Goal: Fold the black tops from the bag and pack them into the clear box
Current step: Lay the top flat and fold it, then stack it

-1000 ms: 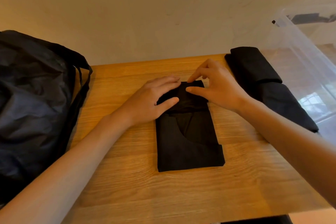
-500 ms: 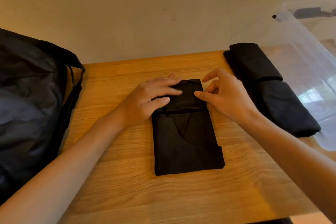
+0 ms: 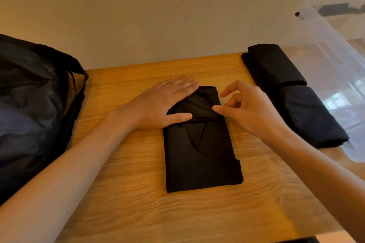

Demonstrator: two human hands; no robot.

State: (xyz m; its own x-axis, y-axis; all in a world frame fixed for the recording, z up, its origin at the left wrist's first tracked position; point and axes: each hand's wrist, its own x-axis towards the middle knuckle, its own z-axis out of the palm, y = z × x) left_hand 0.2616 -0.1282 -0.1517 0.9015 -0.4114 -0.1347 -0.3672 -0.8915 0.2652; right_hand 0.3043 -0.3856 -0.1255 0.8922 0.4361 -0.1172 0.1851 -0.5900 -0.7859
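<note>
The left hand (image 3: pixel 164 104) lies flat, fingers straight and together, pressing the far left corner of a black top (image 3: pixel 201 154); its thumb stretches sideways across the cloth. Just to its right, the right hand (image 3: pixel 250 110) sets its thumb tip on the right edge of the same folded-over flap. Its forefinger is lifted clear and its other fingers are curled. Whether they nip the cloth under the thumb cannot be told.

The top lies between and below both hands. It is a matte, soft knit folded into a long narrow rectangle with crisp straight edges. A short flap is turned down across its far end, and a curved seam shows below that. At the near right corner one layer steps out a little.

To the right of the right hand, well apart from it, two more folded tops (image 3: pixel 276 69) lie end to end as thick rounded bundles. They run along the left wall of the clear box (image 3: pixel 325 49), which is hazy, glossy plastic with a rounded rim. Whether they are inside it or just beside it is unclear.

To the left of the left forearm slumps the bag (image 3: pixel 29 94), dark, crinkled and faintly shiny, with a strap hanging over its side.

Everything rests on a wooden table (image 3: pixel 128 193), honey-coloured with long streaky grain. Beyond the fingertips rises a plain cream wall (image 3: pixel 158 6), lightly scuffed.
</note>
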